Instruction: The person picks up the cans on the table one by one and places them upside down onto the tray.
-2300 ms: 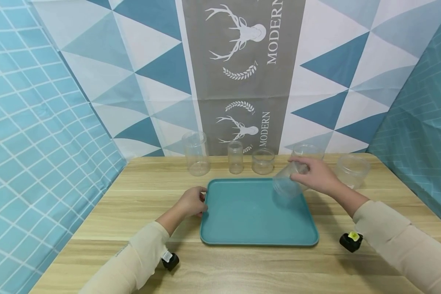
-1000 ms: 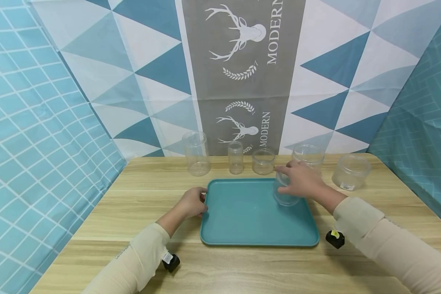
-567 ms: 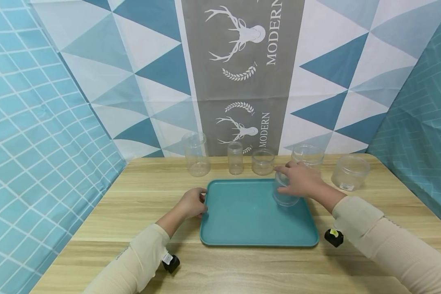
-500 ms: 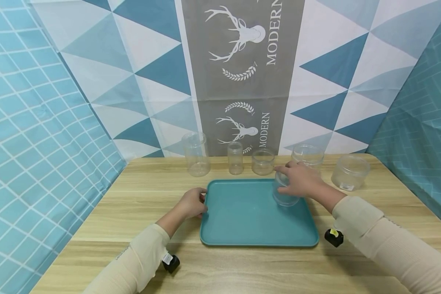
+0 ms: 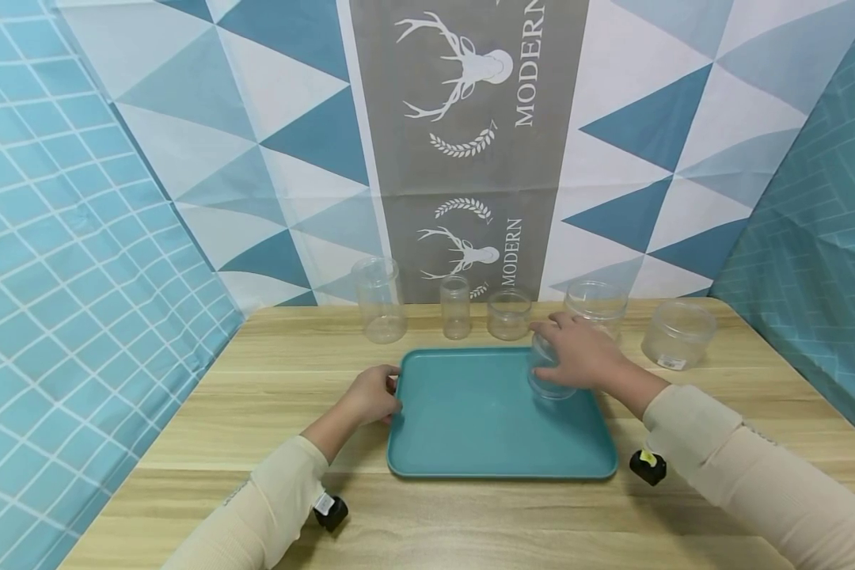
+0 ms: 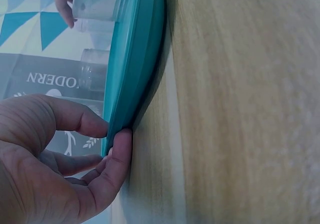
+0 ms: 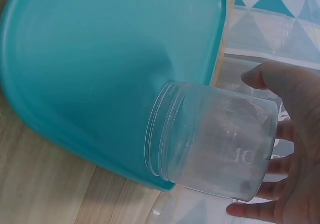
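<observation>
A teal tray (image 5: 499,431) lies on the wooden table, its left edge pinched between the thumb and fingers of my left hand (image 5: 369,394). In the left wrist view, the thumb presses the rim from above and fingertips sit under it. A clear plastic jar (image 7: 225,139) stands upside down at the tray's back right corner, threaded mouth on the tray. My right hand (image 5: 586,355) hovers around the jar's raised base. In the right wrist view its fingers are spread and the thumb is apart from the jar; whether any fingertip touches it is hard to tell.
Behind the tray stand a tall clear jar (image 5: 381,305), a narrow jar (image 5: 455,309) and a low jar (image 5: 509,317). A wide jar (image 5: 596,297) is partly behind my right hand. Another wide jar (image 5: 678,336), with a small label, stands at right. Patterned cloth hangs behind.
The jar was tilted in my right hand over the tray's back right corner; it now stands on the tray. My right fingers have loosened around it. The left hand stays on the tray edge.
</observation>
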Tool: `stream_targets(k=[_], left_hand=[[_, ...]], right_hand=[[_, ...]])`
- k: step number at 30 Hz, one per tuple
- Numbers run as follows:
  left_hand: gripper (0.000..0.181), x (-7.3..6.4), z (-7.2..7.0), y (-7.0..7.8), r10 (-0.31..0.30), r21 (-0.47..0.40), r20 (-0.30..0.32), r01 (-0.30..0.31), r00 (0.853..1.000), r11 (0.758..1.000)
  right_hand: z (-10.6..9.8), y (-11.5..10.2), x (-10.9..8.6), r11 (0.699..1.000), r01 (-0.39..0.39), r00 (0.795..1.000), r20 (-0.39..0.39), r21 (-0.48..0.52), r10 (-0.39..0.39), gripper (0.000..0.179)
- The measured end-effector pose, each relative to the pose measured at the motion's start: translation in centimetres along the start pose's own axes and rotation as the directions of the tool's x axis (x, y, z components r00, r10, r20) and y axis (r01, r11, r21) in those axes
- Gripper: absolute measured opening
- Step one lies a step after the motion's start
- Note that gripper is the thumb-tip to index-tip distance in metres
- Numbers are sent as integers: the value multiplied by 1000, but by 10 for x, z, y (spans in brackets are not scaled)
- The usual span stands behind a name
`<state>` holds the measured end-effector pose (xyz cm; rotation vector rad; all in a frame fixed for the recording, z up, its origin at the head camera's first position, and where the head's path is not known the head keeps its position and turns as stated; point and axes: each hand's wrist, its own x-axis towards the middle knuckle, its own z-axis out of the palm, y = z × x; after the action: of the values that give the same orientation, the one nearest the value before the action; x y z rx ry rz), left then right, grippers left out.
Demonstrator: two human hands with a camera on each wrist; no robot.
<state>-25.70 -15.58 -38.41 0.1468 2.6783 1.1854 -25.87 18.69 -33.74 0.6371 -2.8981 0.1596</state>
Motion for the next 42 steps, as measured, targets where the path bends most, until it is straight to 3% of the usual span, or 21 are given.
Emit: stream_targets(k=[12, 23, 29, 34, 37, 39, 42], left_hand=[[68, -2, -2, 0, 8, -8, 5, -8, 1000, 1000], [64, -4, -3, -2, 31, 46, 0, -31, 1000, 998], [56, -8, -6, 0, 151, 211, -38, -139, 988, 968], [38, -13, -6, 2, 272, 316, -49, -243, 961, 917], [28, -14, -6, 2, 363, 373, -67, -314, 930, 873], [22, -14, -6, 2, 446, 407, -68, -384, 892, 829], [17, -15, -6, 2, 571, 420, -45, -503, 820, 755]], right_hand=[[-3, -1, -2, 999, 41, 996, -80, -4, -42, 65], [-4, 4, -9, 969, 202, 961, -221, 143, -168, 53], [-7, 5, -18, 942, 218, 961, -223, 256, -162, 55], [-7, 8, -26, 938, 210, 958, -248, 275, -142, 50], [-7, 9, -30, 941, 217, 950, -279, 260, -142, 48], [-8, 10, -33, 942, 225, 942, -302, 247, -146, 46], [-9, 13, -37, 945, 246, 924, -347, 218, -161, 45]])
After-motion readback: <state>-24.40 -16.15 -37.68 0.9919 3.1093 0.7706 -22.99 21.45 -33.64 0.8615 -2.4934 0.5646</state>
